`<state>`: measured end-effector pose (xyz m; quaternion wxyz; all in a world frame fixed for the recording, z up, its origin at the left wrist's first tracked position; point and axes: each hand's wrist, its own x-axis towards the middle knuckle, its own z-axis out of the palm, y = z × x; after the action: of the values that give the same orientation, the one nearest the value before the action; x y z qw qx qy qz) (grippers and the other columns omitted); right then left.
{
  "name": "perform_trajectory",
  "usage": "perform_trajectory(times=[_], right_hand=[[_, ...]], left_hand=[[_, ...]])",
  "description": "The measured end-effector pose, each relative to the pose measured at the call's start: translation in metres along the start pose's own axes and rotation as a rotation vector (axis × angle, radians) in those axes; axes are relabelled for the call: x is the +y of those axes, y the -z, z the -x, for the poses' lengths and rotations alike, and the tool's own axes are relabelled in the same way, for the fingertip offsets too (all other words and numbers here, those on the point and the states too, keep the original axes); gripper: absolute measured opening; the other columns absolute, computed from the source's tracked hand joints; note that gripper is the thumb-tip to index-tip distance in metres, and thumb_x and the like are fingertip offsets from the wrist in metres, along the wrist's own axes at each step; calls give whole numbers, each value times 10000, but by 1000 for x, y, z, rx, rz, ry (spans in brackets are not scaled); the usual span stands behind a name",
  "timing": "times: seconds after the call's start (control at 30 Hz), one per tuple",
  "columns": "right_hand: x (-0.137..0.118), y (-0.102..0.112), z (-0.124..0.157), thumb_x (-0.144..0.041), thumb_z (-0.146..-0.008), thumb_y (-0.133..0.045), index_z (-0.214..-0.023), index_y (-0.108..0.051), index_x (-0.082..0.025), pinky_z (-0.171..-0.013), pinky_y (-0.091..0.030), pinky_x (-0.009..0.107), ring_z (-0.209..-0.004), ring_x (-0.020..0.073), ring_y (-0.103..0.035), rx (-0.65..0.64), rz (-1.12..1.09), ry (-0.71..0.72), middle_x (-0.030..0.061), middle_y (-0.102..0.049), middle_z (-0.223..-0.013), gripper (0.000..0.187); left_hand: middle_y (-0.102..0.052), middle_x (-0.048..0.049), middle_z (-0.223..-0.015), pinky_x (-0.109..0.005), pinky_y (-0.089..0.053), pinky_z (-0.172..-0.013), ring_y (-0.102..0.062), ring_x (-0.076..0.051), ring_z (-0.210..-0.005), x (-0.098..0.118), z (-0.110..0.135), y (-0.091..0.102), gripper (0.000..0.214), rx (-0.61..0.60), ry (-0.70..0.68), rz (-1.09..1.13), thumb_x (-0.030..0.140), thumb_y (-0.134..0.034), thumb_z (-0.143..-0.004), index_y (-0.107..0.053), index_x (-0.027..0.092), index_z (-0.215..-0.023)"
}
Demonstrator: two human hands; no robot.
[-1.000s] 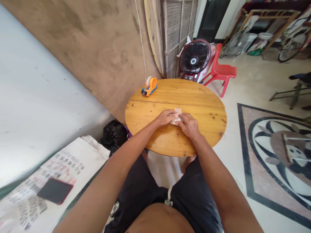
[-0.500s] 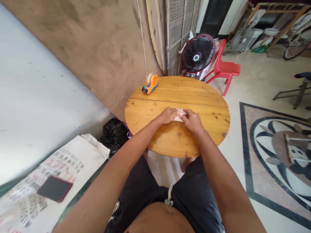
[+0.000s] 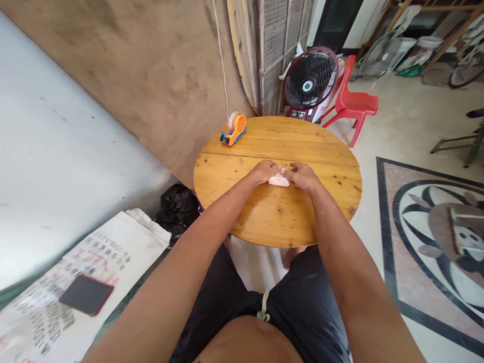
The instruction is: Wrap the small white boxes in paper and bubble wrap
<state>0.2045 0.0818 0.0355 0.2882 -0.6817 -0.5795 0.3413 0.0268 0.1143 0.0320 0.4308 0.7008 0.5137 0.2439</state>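
Note:
A small white folded piece, paper or cloth, lies on the round wooden table near its middle. My left hand pinches its left side with curled fingers. My right hand grips its right side, fingers closed over the edge. Both hands rest on the tabletop and cover most of the piece. An orange and blue tape dispenser stands at the table's far left edge, apart from both hands.
Behind the table are a dark red fan and a red plastic chair. A black bag lies on the floor at the left. A dark phone rests on a printed white sack.
The white piece has become smaller and more bunched between my hands. Both hands have shifted slightly farther across the table; the view has tilted a little.

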Motion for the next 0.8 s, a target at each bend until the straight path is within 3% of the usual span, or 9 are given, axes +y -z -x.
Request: perform_trajectory(times=[0.1,0.2,0.3,0.47,0.67,0.8], right_hand=[[0,7,-12,-383,-780,-780,-1299,-672,-99,-605,-541,276,-767,187,-682,-83,-160,5,153,-757,-1084,601],[0,11,-26,-261,-769,-764,-1258,-692,-87,-534,-494,260,-594,132,-589,-37,-161,-42,93,-746,-862,524],[-3,11,-40,-241,-731,-795,-1136,-750,-86,-549,-499,281,-538,132,-557,-16,-2,-48,44,-700,-700,436],[-12,9,-53,-238,-772,-745,-887,-810,-141,-659,-520,292,-665,200,-669,-53,346,46,38,-677,-613,165],[-19,9,-54,-201,-803,-699,-810,-788,-142,-682,-489,289,-659,188,-637,-48,421,109,38,-651,-601,107],[-6,13,-62,-156,-833,-651,-944,-759,-133,-609,-465,267,-560,138,-563,-136,247,36,4,-614,-600,157]], left_hand=[[-664,-29,-743,-244,-391,-618,-545,-125,-635,-2,0,-2,279,10,13,71,344,-564,-926,-708,112,-866],[-646,-17,-736,-246,-379,-614,-532,-120,-632,-2,2,-2,267,20,-4,60,336,-567,-925,-707,114,-872],[-651,-21,-758,-255,-385,-622,-545,-128,-654,0,2,-1,270,30,-2,33,340,-571,-926,-715,113,-896],[-667,-29,-783,-260,-405,-633,-569,-137,-678,-1,1,0,268,28,7,39,342,-581,-920,-720,113,-919],[-638,-17,-745,-255,-400,-634,-534,-127,-651,0,3,0,280,23,-3,28,352,-570,-920,-717,114,-904],[-652,-21,-771,-249,-406,-651,-552,-132,-686,2,7,2,301,16,-2,18,364,-553,-927,-723,116,-935]])
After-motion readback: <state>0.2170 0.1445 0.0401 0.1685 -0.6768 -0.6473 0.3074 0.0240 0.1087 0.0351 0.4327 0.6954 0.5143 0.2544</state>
